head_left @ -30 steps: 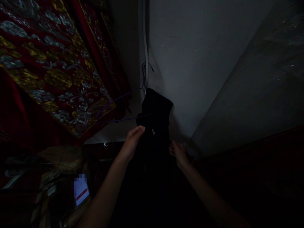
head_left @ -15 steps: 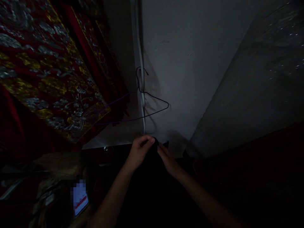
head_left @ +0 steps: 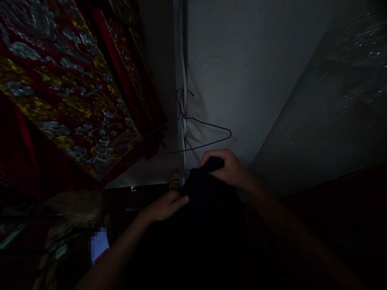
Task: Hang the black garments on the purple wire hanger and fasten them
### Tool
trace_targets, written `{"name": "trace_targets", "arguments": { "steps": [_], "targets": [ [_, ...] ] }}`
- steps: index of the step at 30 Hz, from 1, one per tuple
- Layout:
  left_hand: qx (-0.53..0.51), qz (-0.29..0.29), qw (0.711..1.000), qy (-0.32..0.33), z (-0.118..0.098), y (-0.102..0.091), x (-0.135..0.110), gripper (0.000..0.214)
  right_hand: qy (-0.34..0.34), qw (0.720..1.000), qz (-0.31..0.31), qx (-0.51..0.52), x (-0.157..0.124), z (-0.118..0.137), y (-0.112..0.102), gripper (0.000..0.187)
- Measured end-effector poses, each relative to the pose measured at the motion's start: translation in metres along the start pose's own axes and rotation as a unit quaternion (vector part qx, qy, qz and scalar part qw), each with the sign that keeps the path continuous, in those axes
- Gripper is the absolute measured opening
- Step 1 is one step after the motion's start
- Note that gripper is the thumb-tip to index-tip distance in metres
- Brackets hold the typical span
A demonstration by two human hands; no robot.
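1. Your right fingers [head_left: 216,153] are clamped on a bunched fold at the top of the black cloth [head_left: 208,193], the right hand [head_left: 234,167] coming in from the right. Your left hand [head_left: 166,206] lies against the cloth's left side, thumb pointing inward; its other fingers are partly lost in the dark, so I cannot tell whether they grip.
2. Ahead of you stands the grey wall [head_left: 229,72].
3. To your left hangs a red cloth [head_left: 66,80], thickly worked in gold and silver.
4. At the far right you have a shiny, translucent-looking sheet [head_left: 332,100].
5. The black cloth is right in front of you, below the hanger and apart from it; its lower part merges with the shadow.
6. The purple hanger [head_left: 230,133] hangs against the wall just above your right hand, its left end fading against the red cloth.
7. A pale cord [head_left: 184,68] runs down beside the hanger's hook.
8. Near your left forearm lies a lit phone [head_left: 99,245], its screen pixelated.
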State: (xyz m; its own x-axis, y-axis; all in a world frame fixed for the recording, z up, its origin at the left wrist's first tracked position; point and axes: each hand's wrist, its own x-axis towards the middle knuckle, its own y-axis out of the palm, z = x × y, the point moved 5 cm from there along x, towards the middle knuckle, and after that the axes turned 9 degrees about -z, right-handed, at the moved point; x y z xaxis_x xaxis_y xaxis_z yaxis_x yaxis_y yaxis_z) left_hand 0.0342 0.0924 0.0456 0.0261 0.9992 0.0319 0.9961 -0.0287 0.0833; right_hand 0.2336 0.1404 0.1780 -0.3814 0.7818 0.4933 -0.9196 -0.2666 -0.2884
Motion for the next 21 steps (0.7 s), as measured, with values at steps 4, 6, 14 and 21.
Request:
{"name": "trace_targets", "arguments": {
  "steps": [4,6,14,21],
  "targets": [
    [0.245,0.012,0.966,0.081,-0.01,-0.04,0.0,0.015,-0.124,0.963,-0.214,-0.107,0.028,-0.009,-0.032,0.02],
    [0.297,-0.044,0.948,0.106,-0.024,-0.068,0.004,0.005,-0.119,0.964,-0.214,-0.104,0.041,-0.036,-0.027,0.03],
    [0.392,-0.144,0.905,0.085,-0.061,-0.125,0.01,0.021,-0.028,0.988,-0.065,-0.135,0.044,-0.106,-0.011,0.021],
    [0.42,-0.163,0.881,0.146,-0.092,-0.113,0.028,0.028,-0.01,0.988,-0.038,-0.151,0.029,-0.057,-0.035,0.029]
  ]
}}
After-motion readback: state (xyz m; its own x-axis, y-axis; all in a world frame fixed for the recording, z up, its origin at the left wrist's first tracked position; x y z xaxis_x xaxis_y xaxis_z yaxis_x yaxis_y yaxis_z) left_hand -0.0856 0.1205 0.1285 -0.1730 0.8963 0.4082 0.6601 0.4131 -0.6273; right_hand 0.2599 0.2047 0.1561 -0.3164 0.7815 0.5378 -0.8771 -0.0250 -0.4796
